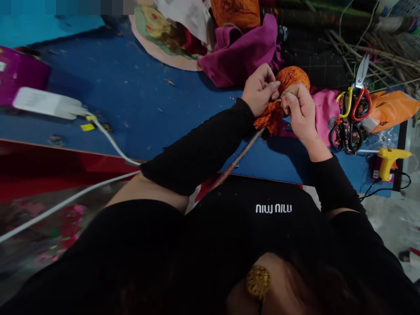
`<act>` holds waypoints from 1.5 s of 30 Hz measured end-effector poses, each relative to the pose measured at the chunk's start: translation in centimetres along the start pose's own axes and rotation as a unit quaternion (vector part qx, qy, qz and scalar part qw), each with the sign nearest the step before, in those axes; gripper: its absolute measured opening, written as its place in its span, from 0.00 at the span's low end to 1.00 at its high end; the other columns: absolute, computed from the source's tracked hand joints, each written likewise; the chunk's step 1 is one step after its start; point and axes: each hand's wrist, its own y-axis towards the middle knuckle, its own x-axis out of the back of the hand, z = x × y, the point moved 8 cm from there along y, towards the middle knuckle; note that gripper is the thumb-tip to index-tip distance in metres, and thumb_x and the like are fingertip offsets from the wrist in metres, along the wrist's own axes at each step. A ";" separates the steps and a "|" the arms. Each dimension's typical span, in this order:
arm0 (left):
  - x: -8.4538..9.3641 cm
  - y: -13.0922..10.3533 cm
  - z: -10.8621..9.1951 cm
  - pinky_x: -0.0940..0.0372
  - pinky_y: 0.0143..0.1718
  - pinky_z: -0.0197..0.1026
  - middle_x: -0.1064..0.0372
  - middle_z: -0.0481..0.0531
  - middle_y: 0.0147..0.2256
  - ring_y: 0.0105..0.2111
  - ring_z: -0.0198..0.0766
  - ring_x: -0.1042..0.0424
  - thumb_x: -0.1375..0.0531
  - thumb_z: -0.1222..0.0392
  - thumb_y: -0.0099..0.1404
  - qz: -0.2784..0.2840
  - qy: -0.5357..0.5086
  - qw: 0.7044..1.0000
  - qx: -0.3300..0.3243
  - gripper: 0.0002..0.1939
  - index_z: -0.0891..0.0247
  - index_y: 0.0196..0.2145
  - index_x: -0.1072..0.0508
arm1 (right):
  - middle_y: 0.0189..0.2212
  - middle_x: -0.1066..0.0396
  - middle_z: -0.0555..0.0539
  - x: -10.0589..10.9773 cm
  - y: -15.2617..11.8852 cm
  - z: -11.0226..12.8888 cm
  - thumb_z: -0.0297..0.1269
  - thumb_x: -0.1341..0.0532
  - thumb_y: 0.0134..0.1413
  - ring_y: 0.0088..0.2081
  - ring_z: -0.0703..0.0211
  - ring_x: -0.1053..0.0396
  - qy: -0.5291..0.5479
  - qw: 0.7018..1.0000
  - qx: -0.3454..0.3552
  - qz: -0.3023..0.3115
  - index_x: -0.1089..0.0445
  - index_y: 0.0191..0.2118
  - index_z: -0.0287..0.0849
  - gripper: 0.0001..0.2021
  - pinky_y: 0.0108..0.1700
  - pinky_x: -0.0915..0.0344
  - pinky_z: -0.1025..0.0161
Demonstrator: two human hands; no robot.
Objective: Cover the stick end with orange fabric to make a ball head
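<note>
An orange patterned cloth is wrapped into a round ball [293, 78], and its gathered tail [271, 116] hangs below around a stick [246, 151]. The stick slants down toward my body and is partly wound in reddish wrapping. At the gathered neck of the cloth, my left hand [261, 89] pinches with its fingertips from the left side. My right hand [301, 110] closes in a pinch just opposite, with thumb and forefinger pressed together. Something thin seems to run between the two pinches, too small to make out.
Right of my hands lie red-and-yellow-handled scissors [361, 83], black-handled scissors [346, 138], a yellow glue gun [390, 162] and an orange bag [395, 109]. Purple cloth [243, 57] lies behind. A white power strip [46, 103] with a cable lies left on the blue table [131, 100].
</note>
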 end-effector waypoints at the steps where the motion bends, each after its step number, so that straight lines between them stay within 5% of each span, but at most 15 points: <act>1: -0.1 0.0 0.0 0.40 0.30 0.46 0.47 0.44 0.23 0.22 0.35 0.43 0.37 0.41 0.60 -0.001 0.007 1.000 0.000 0.20 0.52 0.29 0.44 | 0.25 0.40 0.53 0.1 0.0 0.1 0.66 0.49 0.68 0.26 0.61 0.39 0.018 1.000 0.005 -0.001 0.40 0.30 0.50 0.25 0.34 0.28 0.59; 9: 0.9 0.2 2.0 0.30 0.40 0.47 0.35 0.45 0.27 0.29 0.37 0.31 0.41 0.56 0.70 -0.007 0.102 0.991 0.086 0.11 0.53 0.31 0.40 | 0.27 0.34 0.53 0.0 -0.2 -1.6 0.65 0.49 0.68 0.29 0.62 0.32 0.027 0.999 -0.027 0.021 0.35 0.33 0.49 0.25 0.40 0.22 0.57; 14: 1.8 0.1 0.6 0.32 0.42 0.45 0.26 0.50 0.31 0.37 0.41 0.24 0.38 0.48 0.71 -0.008 0.173 0.982 0.082 0.12 0.58 0.37 0.31 | 0.37 0.26 0.48 -0.1 -0.5 0.0 0.60 0.49 0.71 0.41 0.59 0.26 -0.092 0.992 0.055 0.065 0.32 0.36 0.46 0.23 0.49 0.22 0.53; 18: 2.2 -0.3 -1.7 0.33 0.42 0.41 0.21 0.53 0.38 0.37 0.39 0.26 0.34 0.47 0.66 0.035 0.277 0.959 0.056 0.15 0.63 0.39 0.24 | 0.51 0.25 0.39 -1.0 -2.1 2.1 0.48 0.47 0.74 0.51 0.52 0.26 -0.295 0.945 0.113 0.088 0.29 0.40 0.44 0.16 0.51 0.25 0.52; 22: 1.9 -1.5 -1.6 0.35 0.40 0.41 0.21 0.55 0.34 0.35 0.43 0.25 0.33 0.42 0.62 0.135 0.402 0.899 0.111 0.22 0.66 0.39 0.19 | 0.46 0.23 0.41 -3.0 -6.0 4.1 0.40 0.47 0.74 0.46 0.53 0.26 -0.374 0.886 0.217 0.167 0.27 0.39 0.43 0.14 0.45 0.27 0.55; 24: 1.5 -1.9 -1.7 0.36 0.40 0.40 0.21 0.54 0.34 0.36 0.44 0.25 0.31 0.45 0.58 0.161 0.453 0.870 0.110 0.21 0.65 0.40 0.18 | 0.42 0.22 0.44 -2.6 -7.5 4.9 0.42 0.45 0.73 0.42 0.56 0.26 -0.333 0.897 0.244 0.160 0.27 0.38 0.45 0.13 0.43 0.28 0.56; 26: 1.1 -2.1 -1.9 0.36 0.40 0.40 0.21 0.53 0.33 0.34 0.44 0.26 0.32 0.49 0.57 0.163 0.471 0.861 0.098 0.18 0.65 0.40 0.16 | 0.39 0.23 0.45 0.0 -7.4 4.7 0.46 0.43 0.71 0.43 0.56 0.26 -0.267 0.944 0.185 0.048 0.28 0.36 0.46 0.14 0.46 0.28 0.56; 29: 0.7 -2.1 -2.4 0.36 0.37 0.39 0.22 0.53 0.31 0.31 0.40 0.29 0.35 0.57 0.58 0.123 0.425 0.892 0.094 0.15 0.68 0.39 0.16 | 0.39 0.26 0.46 5.2 -7.2 1.5 0.52 0.41 0.67 0.45 0.56 0.27 -0.123 0.971 -0.025 -0.203 0.30 0.38 0.46 0.15 0.52 0.28 0.53; 31: 0.3 -2.1 -2.7 0.36 0.35 0.38 0.23 0.53 0.30 0.29 0.37 0.31 0.36 0.60 0.57 0.100 0.375 0.916 0.097 0.15 0.71 0.39 0.15 | 0.40 0.26 0.47 6.2 -7.3 -1.3 0.56 0.38 0.61 0.44 0.57 0.27 0.007 0.948 -0.163 -0.273 0.30 0.41 0.45 0.18 0.52 0.27 0.53; 34: -0.6 -2.1 -4.2 0.34 0.35 0.38 0.21 0.53 0.31 0.29 0.37 0.30 0.37 0.62 0.58 0.067 0.333 0.938 0.068 0.15 0.71 0.40 0.16 | 0.40 0.24 0.48 4.1 -6.4 -3.1 0.57 0.36 0.57 0.42 0.58 0.24 0.182 0.919 -0.272 -0.222 0.29 0.43 0.44 0.20 0.51 0.26 0.55; 37: -2.2 -2.2 -6.7 0.32 0.41 0.40 0.19 0.54 0.34 0.32 0.39 0.27 0.39 0.63 0.59 0.061 0.339 0.939 -0.006 0.16 0.69 0.41 0.15 | 0.39 0.22 0.51 1.9 -4.9 -2.1 0.53 0.36 0.59 0.40 0.61 0.23 0.279 0.907 -0.277 -0.151 0.28 0.44 0.46 0.17 0.51 0.24 0.57; 40: -3.2 -2.1 -8.5 0.31 0.43 0.40 0.18 0.54 0.37 0.35 0.39 0.25 0.41 0.63 0.60 0.080 0.338 0.936 -0.058 0.17 0.68 0.43 0.16 | 0.38 0.21 0.54 1.8 -3.4 -1.3 0.46 0.37 0.60 0.42 0.64 0.23 0.301 0.907 -0.256 -0.145 0.28 0.42 0.47 0.10 0.56 0.25 0.56; 43: -2.7 -1.9 -7.6 0.31 0.37 0.39 0.20 0.52 0.32 0.29 0.38 0.26 0.39 0.59 0.58 0.202 0.319 0.926 0.002 0.15 0.65 0.39 0.17 | 0.43 0.20 0.52 4.3 -1.1 -0.9 0.48 0.38 0.61 0.48 0.61 0.21 0.288 0.926 -0.169 -0.175 0.29 0.44 0.48 0.12 0.61 0.26 0.52; 45: -1.4 -2.2 -6.4 0.31 0.33 0.41 0.24 0.49 0.24 0.23 0.37 0.30 0.35 0.52 0.54 0.324 0.313 0.889 0.081 0.13 0.62 0.33 0.18 | 0.48 0.20 0.47 6.9 0.7 -0.7 0.58 0.41 0.62 0.50 0.55 0.21 0.239 0.948 -0.096 -0.189 0.30 0.48 0.47 0.20 0.59 0.25 0.47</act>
